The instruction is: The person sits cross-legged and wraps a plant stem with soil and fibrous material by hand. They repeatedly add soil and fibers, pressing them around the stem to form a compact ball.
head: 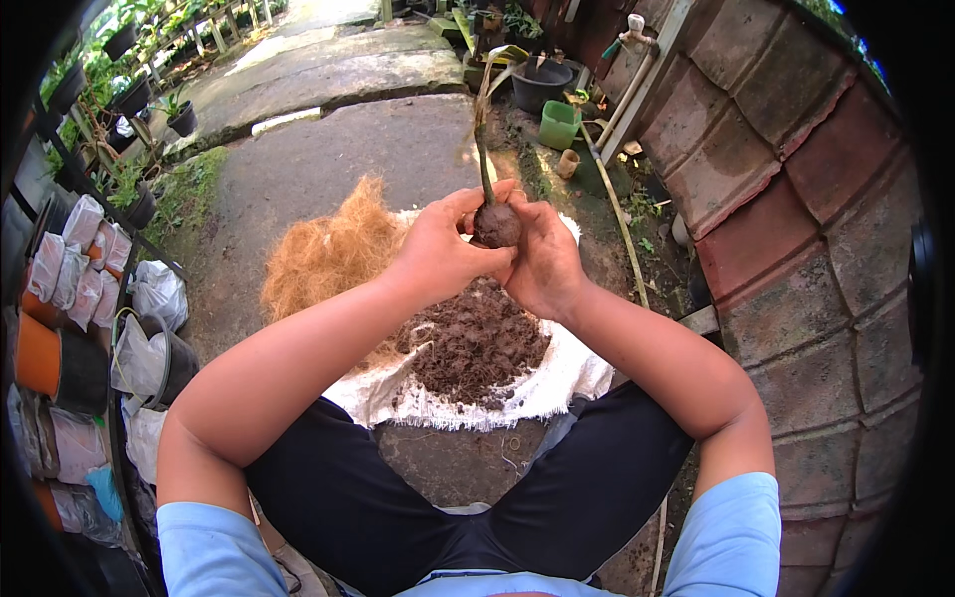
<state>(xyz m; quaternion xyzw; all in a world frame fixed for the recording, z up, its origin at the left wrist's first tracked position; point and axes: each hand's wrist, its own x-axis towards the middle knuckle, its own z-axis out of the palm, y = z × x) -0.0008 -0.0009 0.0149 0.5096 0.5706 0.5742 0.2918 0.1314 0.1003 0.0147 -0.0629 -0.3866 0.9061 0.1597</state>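
Note:
Between my two hands is a round, damp ball of dark brown soil point(498, 225) with a thin plant stem point(485, 160) rising from its top. Brown, withered leaves hang along the upper stem. My left hand point(453, 242) grips the ball from the left, its thumb across the lower side. From the right, my right hand point(548, 257) cups the same ball, fingers bent over its top. Below them a heap of dark soil mixed with fibre point(481, 347) lies on a white woven sack point(574, 366). Loose tan coconut fibre point(328, 250) is piled to the left.
Tiles point(791, 298) line the right side, near a tap point(636, 24) and a long thin pole point(621, 216). A green pot point(559, 125) and a black pot point(541, 83) stand beyond. At left are filled plastic bags point(74, 261) and a dark bucket point(177, 362).

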